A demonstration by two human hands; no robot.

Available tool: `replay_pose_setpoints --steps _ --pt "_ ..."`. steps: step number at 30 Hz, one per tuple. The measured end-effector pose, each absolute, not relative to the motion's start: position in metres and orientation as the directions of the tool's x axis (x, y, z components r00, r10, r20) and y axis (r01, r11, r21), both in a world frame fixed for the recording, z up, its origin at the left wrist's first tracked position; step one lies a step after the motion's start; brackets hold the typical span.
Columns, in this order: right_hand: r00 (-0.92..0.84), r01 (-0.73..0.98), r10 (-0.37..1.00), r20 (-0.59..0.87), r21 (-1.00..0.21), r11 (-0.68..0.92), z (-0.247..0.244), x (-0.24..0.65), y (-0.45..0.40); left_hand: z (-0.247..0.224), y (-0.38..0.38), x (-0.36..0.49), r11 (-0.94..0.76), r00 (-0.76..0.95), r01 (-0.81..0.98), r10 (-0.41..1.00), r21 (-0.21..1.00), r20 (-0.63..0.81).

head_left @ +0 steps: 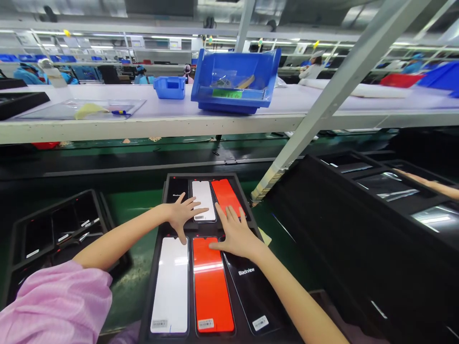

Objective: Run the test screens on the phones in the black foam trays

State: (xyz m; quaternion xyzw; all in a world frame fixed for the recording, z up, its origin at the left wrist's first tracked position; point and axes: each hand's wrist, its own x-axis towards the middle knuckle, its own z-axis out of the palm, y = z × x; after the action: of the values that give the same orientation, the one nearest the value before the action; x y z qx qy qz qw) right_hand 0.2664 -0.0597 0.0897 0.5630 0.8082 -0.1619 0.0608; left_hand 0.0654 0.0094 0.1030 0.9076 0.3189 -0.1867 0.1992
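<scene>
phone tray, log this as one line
left hand: fingers spread over upper white screen; right hand: fingers over upper red screen; tray: lower screens white, red, black; contact: unclear

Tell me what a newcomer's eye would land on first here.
Likely the near red screen, mid-front in the black tray, and the far red screen, at the back right of that tray. Next come the spread hands above it: the left hand partly over the white screen at the back, the right hand partly over the far red screen. Beyond, a big blue bin sits on the white shelf.
</scene>
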Motion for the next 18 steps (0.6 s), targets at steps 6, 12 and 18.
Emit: replay_pose_setpoints --steps 6,12,18 --pt "-0.364 0.929 0.897 -0.251 -0.163 0.331 0.0886 0.2657 -0.0601 0.1002 0.0096 0.0627 -0.713 0.762 0.636 0.519 0.295 -0.388" --pt "-0.380 0.922 0.904 -0.196 -0.157 0.353 0.0860 0.2640 -0.0589 0.0949 0.0108 0.0616 -0.721 0.786 0.613 0.513 0.323 -0.346" --pt "-0.357 0.931 0.913 -0.197 -0.160 0.329 0.0888 0.2657 -0.0547 0.0985 0.0120 0.0637 -0.711 0.774 0.628 0.526 0.318 -0.352"
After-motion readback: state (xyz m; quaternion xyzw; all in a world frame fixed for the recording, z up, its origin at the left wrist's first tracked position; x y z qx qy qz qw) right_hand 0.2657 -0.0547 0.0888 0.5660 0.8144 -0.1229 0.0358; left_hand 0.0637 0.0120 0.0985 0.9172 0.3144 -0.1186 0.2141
